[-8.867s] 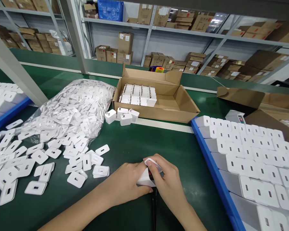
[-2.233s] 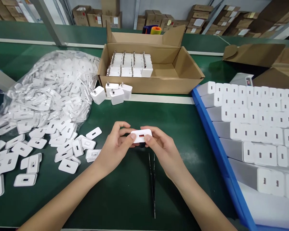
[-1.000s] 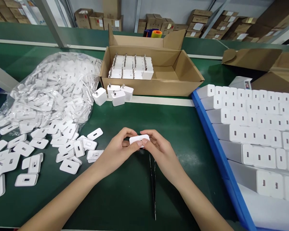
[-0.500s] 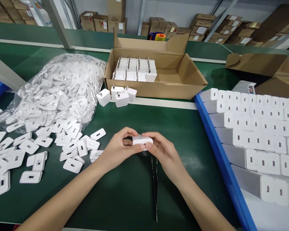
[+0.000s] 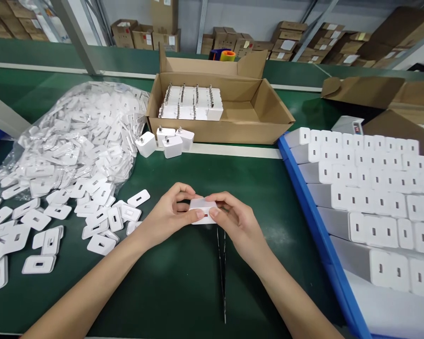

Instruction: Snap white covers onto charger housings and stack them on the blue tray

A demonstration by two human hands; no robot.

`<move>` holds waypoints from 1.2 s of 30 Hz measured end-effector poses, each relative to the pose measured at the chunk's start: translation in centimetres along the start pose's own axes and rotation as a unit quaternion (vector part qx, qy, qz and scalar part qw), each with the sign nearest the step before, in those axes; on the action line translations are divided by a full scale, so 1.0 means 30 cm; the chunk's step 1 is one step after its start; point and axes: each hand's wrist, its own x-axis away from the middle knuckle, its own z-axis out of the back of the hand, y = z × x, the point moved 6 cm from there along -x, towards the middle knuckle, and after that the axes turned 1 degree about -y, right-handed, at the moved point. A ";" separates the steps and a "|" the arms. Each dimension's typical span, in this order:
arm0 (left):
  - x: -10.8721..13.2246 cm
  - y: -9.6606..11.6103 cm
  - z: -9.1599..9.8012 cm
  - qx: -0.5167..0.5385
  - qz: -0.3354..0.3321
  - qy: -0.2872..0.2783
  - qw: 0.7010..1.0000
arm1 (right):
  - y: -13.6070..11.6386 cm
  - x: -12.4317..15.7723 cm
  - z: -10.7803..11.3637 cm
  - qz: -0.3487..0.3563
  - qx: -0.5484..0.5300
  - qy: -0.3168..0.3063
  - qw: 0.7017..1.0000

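Both hands are at the middle of the green bench [image 5: 155, 296], raised over its surface, with one white charger [image 5: 202, 204] between them. Left hand [image 5: 176, 213]: fingers curled, thumb on the near face, gripping the charger's left end. Right hand [image 5: 236, 225]: bent likewise, thumb pressed to the same face, gripping the right end. A slot showing red lies between the two thumbs.

Dark tweezers [image 5: 224, 282] lie on the bench just below the hands, their spread arms pointing up toward them.

To the left: a clear bag [image 5: 88, 127] packed with white covers, and loose slotted covers [image 5: 38, 264] scattered in front of it. Four chargers [image 5: 172, 147] sit clustered before an open carton [image 5: 240, 133]; inside, more chargers [image 5: 191, 101] fill the left part in rows, metal prongs up.

To the right: a blue tray [image 5: 317, 235] holding rows of white blocks [image 5: 360, 202], slotted ends facing the near side.
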 end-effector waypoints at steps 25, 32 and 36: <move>0.008 -0.009 -0.015 -0.031 0.004 0.015 0.999 | -0.048 0.021 -0.022 0.032 -0.057 -0.049 0.997; 0.056 0.084 -0.044 -0.252 -0.229 0.052 0.939 | 0.039 -0.003 0.008 -0.160 -0.340 0.048 0.926; 0.062 0.067 -0.047 -0.260 -0.269 0.079 0.924 | 0.081 0.007 -0.061 -0.219 -0.406 0.023 0.887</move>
